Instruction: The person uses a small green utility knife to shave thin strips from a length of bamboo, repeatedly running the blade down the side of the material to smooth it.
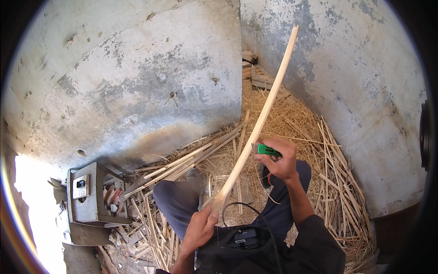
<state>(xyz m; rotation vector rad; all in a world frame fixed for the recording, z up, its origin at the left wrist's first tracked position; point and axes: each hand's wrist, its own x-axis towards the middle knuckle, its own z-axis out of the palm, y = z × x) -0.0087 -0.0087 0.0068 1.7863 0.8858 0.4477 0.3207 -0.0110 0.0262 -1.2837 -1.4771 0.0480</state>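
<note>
My left hand (200,227) grips the near end of a long pale wooden strip (267,105), which slants up and to the right toward the wall corner. My right hand (279,159) holds a small knife with a green handle (267,150), its blade resting against the strip about a third of the way up. A thin curl of shaving (269,194) hangs below the right hand. Both my knees in grey trousers (182,201) lie under the strip.
The floor is covered in straw-like shavings (292,114) and loose split sticks (337,182). Longer strips (191,162) lean toward the left. A grey metal box (84,196) stands at lower left. Stained concrete walls (137,82) meet in a corner, with wood blocks (255,73) there.
</note>
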